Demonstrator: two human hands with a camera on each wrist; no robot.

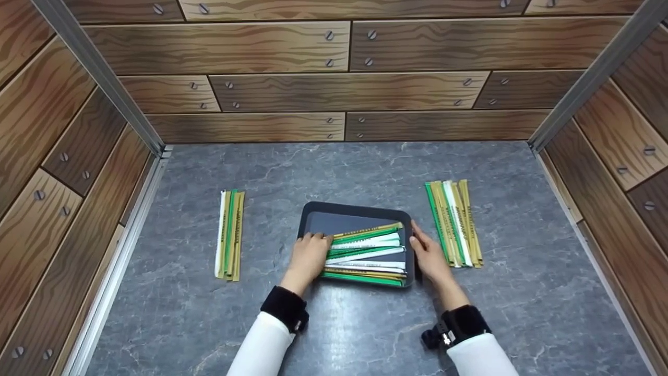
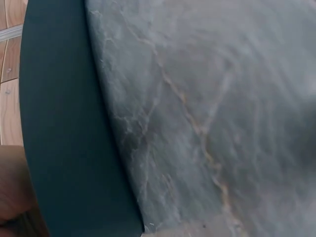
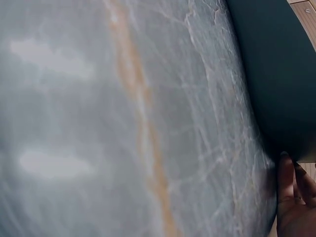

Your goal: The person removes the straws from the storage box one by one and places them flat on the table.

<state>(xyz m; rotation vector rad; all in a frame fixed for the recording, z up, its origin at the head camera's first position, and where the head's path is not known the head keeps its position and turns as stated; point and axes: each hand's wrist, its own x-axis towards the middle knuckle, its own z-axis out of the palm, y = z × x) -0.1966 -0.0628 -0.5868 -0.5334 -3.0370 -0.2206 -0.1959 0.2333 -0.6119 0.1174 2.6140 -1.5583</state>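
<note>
A dark, shallow rectangular tray (image 1: pixel 360 210) sits on the table, slightly turned. Inside it lie several long, slim paper-wrapped sticks (image 1: pixel 365 256) in green, white and gold, fanned toward the right side. My left hand (image 1: pixel 308 257) reaches over the tray's left part with fingers bent down at the left ends of the sticks; the fingertips are hidden. At the right wall my right hand (image 1: pixel 432 258) holds the tray, thumb near the rim. In the left wrist view the tray's side (image 2: pixel 74 118) covers part of the left hand (image 2: pixel 15 182). Fingers (image 3: pixel 286 173) touch the tray's corner in the right wrist view.
One bundle of similar wrapped sticks (image 1: pixel 229 235) lies left of the tray, another bundle (image 1: pixel 454 223) lies to its right, close to the right hand. Wood-patterned panels (image 1: pixel 344 94) enclose the grey marbled tabletop (image 1: pixel 334 167) at the back and both sides.
</note>
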